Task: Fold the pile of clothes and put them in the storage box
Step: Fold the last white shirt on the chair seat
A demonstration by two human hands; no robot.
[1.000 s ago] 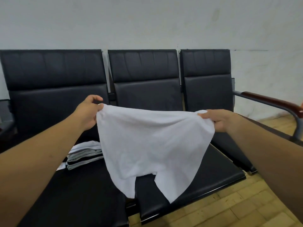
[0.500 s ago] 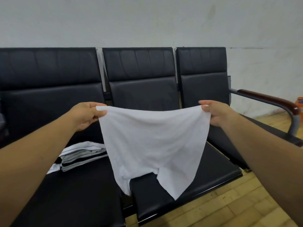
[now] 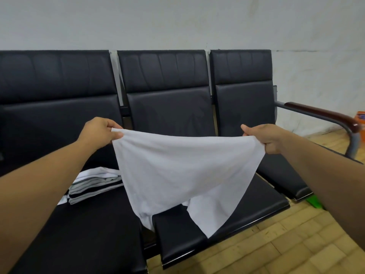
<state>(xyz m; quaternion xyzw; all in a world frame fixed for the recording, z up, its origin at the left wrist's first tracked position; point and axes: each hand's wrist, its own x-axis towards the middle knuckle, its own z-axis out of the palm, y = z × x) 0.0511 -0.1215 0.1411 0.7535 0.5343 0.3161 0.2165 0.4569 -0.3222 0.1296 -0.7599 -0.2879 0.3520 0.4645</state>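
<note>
A white garment (image 3: 183, 171) hangs spread in the air over the middle seat of a black bench (image 3: 246, 210). My left hand (image 3: 98, 133) pinches its upper left corner and my right hand (image 3: 264, 138) grips its upper right corner. The top edge sags a little between them. The garment's lower ends dangle down to the seat's front. A small stack of folded white, grey and black clothes (image 3: 92, 184) lies on the left seat, partly hidden behind the garment. No storage box is in view.
The bench has three black seats against a pale wall. A dark wooden armrest (image 3: 324, 115) on a metal tube sticks out at the right end. An orange object (image 3: 360, 123) stands on the wooden floor beyond it; something green (image 3: 314, 203) lies under the right seat.
Both hands have stayed on the garment's top corners and drawn slightly further apart. The cloth hangs a bit lower and nearer the seat, and the view has shifted slightly left.
</note>
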